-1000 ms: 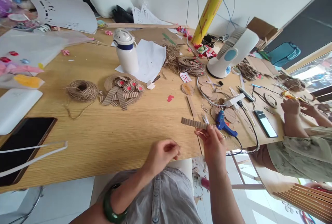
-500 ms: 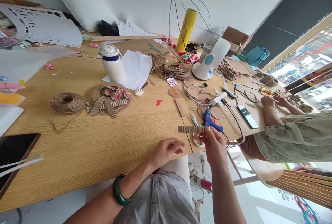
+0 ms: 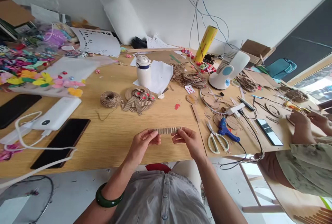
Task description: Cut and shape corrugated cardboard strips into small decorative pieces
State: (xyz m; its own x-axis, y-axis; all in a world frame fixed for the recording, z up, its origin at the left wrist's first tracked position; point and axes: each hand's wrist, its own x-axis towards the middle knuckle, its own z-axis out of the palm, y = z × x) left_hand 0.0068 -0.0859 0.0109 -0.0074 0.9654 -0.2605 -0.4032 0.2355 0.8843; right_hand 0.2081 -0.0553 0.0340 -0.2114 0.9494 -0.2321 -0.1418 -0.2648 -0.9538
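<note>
corrugated strip (image 3: 166, 131); ends in both hands (image 3: 139, 143), above table (image 3: 111, 151)

Open tabletop (image 3: 114, 141) between black phone (image 3: 67, 135) and scissors (image 3: 214, 133), glue gun (image 3: 225, 130) crowding right, twine coil (image 3: 110, 102) beyond

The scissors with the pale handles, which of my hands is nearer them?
Right. Your right hand is to the left of the scissors, pinching one end of a corrugated strip; your left hand is farther left, at the strip's other end.
</note>
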